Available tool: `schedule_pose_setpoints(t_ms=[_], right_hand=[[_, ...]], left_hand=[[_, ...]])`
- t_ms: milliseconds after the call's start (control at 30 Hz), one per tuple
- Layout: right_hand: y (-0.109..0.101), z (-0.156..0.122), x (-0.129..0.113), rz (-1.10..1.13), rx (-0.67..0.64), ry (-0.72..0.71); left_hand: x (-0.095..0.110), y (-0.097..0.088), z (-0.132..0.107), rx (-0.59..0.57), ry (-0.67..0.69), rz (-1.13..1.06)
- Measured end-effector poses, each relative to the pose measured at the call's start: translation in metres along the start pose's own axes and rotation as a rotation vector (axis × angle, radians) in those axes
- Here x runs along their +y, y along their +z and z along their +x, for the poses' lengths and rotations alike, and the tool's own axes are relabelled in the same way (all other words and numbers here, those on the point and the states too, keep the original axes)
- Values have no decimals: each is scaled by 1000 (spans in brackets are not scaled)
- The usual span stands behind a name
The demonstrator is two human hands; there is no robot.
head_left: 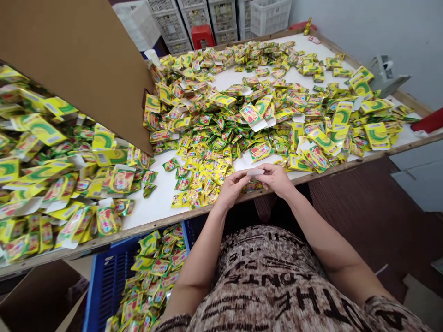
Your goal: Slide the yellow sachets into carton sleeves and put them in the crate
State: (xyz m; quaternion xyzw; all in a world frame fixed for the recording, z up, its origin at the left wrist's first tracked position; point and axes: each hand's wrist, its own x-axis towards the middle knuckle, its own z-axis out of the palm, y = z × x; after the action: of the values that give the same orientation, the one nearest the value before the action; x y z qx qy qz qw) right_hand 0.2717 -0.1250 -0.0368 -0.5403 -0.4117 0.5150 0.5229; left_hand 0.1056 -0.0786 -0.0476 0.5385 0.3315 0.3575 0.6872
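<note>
At the near edge of the table, my left hand [232,188] and my right hand [278,180] meet with fingers closed round one small printed carton. Its white flap [255,172] points up between my fingertips, and most of its body is hidden by them. Just left of my hands lies a heap of small yellow and green candy sachets [204,177]. Beyond my fingers rests a yellow and green carton with a watermelon picture [260,151], its white flap sticking out. More cartons [316,154] are piled to the right of my right hand.
A tall brown cardboard panel [86,60] divides the white table, with more cartons [41,129] on its left. Below the edge, a blue crate [110,272] holds many cartons. White crates [169,25] and a red stool [203,36] stand behind.
</note>
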Motion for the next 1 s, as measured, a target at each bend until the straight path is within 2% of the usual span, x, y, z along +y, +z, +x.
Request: schedule_pose_setpoints(t_ms=[133, 200, 300, 400, 500, 633, 767, 867, 933, 1000], right_hand=[[1, 4, -4, -45, 88, -163], [1, 8, -6, -21, 101, -159], [3, 15, -5, -5, 83, -121], [4, 18, -1, -42, 102, -133], [2, 17, 1, -64, 123, -178], [-8, 10, 1, -136, 39, -254], [-13, -3, 6, -379, 9, -447], [-18, -9, 11, -521, -13, -586], [-28, -5, 7, -596, -17, -587], [-45, 8, -5, -741, 58, -515]], left_hand=[[10, 1, 4, 202, 114, 157], [8, 2, 5, 287, 176, 217], [-1, 3, 8, 319, 245, 245], [-6, 4, 12, 290, 304, 274], [-3, 2, 16, 233, 441, 430], [0, -8, 15, 135, 613, 634], [-9, -17, 10, 17, 612, 703], [-18, -15, 10, -33, 587, 717], [-19, -12, 11, -66, 571, 723], [-11, -13, 9, 31, 553, 686]])
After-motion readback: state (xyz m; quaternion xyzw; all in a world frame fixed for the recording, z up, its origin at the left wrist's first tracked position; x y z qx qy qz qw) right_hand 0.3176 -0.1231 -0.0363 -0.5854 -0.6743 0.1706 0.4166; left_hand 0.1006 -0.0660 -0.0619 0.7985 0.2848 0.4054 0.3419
